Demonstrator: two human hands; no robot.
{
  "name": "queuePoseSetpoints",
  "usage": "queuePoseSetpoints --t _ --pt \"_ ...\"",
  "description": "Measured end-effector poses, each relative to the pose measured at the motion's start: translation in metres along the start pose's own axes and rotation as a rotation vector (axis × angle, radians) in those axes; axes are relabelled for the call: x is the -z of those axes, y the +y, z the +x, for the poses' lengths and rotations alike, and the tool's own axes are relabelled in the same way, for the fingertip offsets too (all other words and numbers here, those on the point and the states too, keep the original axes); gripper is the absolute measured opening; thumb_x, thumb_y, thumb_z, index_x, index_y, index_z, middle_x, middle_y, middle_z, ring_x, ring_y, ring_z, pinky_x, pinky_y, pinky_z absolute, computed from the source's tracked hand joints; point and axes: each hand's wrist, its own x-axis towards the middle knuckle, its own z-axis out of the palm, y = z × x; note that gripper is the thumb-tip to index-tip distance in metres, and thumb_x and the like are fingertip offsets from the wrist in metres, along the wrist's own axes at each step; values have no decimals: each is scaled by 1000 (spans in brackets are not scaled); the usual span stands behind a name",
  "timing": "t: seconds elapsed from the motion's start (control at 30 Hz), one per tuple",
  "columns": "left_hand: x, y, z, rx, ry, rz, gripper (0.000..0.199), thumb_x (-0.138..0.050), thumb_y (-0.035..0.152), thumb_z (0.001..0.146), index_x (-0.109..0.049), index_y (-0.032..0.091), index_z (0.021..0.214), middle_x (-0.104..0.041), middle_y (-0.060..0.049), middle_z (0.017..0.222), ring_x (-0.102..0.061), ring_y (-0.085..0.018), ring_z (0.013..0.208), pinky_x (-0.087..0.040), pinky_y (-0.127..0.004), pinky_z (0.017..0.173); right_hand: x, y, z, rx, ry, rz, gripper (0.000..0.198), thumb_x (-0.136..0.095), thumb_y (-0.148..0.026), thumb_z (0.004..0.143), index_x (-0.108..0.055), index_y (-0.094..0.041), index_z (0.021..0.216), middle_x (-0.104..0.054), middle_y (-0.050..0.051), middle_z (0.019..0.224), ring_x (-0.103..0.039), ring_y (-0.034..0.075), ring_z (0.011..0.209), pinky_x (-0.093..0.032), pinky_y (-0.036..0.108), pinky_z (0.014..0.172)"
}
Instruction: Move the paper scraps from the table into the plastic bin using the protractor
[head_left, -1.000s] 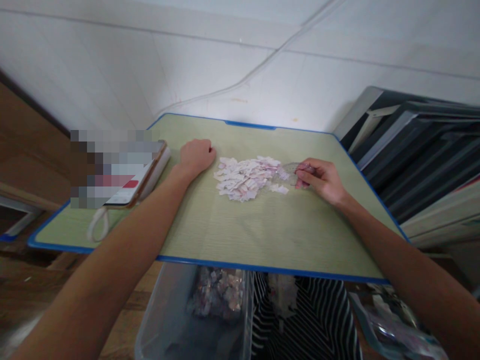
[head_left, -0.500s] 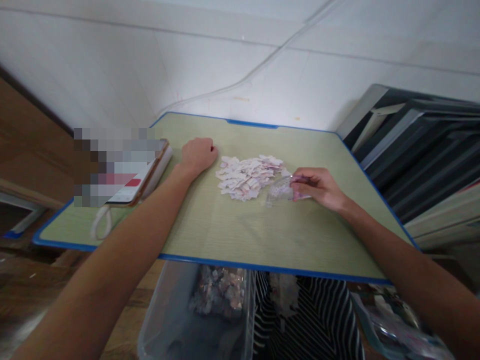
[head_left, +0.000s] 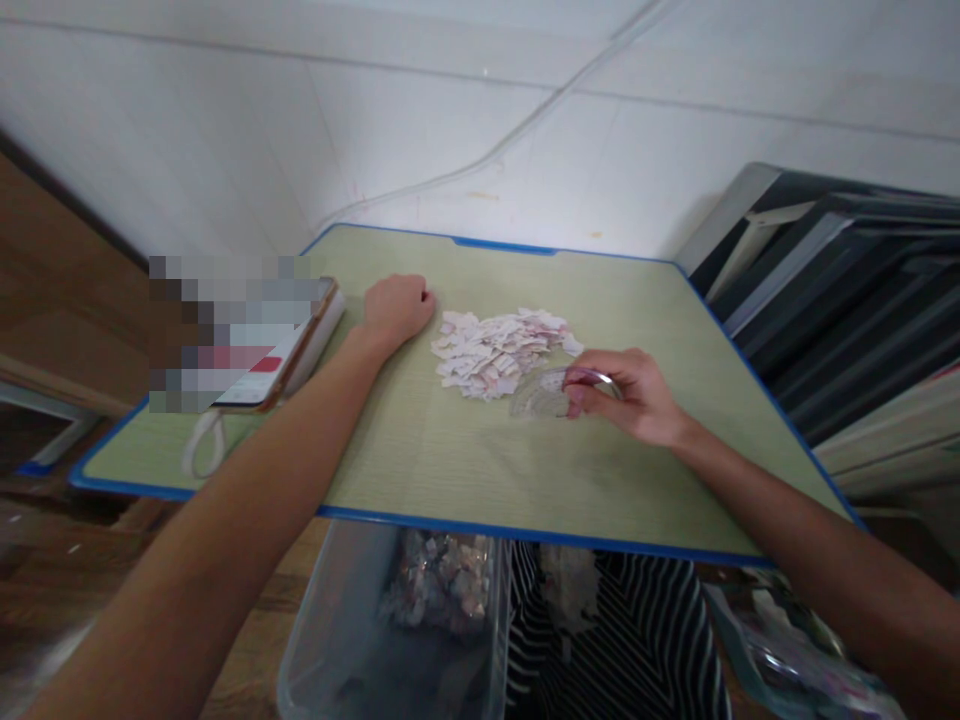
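So the right hand (head_left: 626, 395) has a clear plastic piece (head_left: 540, 392) pinched between thumb and fingers. Looks like a protractor to me: rounded edge, fine markings. That grip is closed right down on it. The piece sticks out toward the left, just beside the near right side of a heap of torn paper scraps (head_left: 499, 350); can't tell if it's touching the bench (head_left: 465, 460) or the scraps. The heap sits around the middle of the bench, a bit nearer the far edge than the near one.

Left hand (head_left: 397, 303) is curled into a loose fist left of the heap, toward the far left corner. Can't tell if there's anything inside that grip.

Over by the left edge there's a phone (head_left: 251, 388) propped at a slant, partly pixelated, with a white strap loop (head_left: 202, 445) on the bench below it. Below the near edge is a clear tub (head_left: 300, 620) with shiny scraps (head_left: 446, 580) inside, next to some striped fabric (head_left: 652, 620). Dark panels (head_left: 817, 300) lean past the right edge, and a cable (head_left: 495, 155) runs along the white wall behind the far edge.
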Motion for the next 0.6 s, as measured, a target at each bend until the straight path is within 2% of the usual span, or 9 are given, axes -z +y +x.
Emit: queuePoseSetpoints --t 0.07,0.17,0.3,0.37,0.6 --pt "0 0 0 2 0 -1 47 -33 32 92 -69 15 117 -71 -17 118 -64 -32 109 -49 -40 87 12 5 1 -54 29 -4 16 -63 -22 87 -60 -18 72 -64 -2 56 -58 9 48 -43 21 49" --pt "0 0 1 3 -2 0 47 -33 32 92 -69 15 116 -71 -16 117 -64 -32 108 -50 -40 86 23 11 2 -162 -17 21 17 -66 -24 84 -60 -18 70 -64 -1 55 -58 9 47 -44 22 48" --pt "-1 -1 1 -4 4 -3 47 -33 32 92 -69 15 116 -72 -16 117 -65 -32 108 -50 -40 86 19 9 1 -282 -171 163 19 -69 -32 83 -60 -19 72 -64 -1 57 -60 11 50 -46 22 48" --pt "-1 -1 1 -9 6 -7 47 -33 32 92 -69 15 116 -71 -17 117 -65 -33 108 -50 -41 86 15 7 1 -300 -190 215 21 -70 -35 83 -61 -19 74 -64 -1 58 -60 11 51 -45 22 47" --pt "0 0 0 -3 0 -13 48 -33 33 92 -69 14 116 -71 -17 118 -65 -33 110 -50 -41 88 21 15 2 -394 2 190 34 -78 -46 75 -60 -18 67 -65 1 55 -58 11 48 -45 22 46"
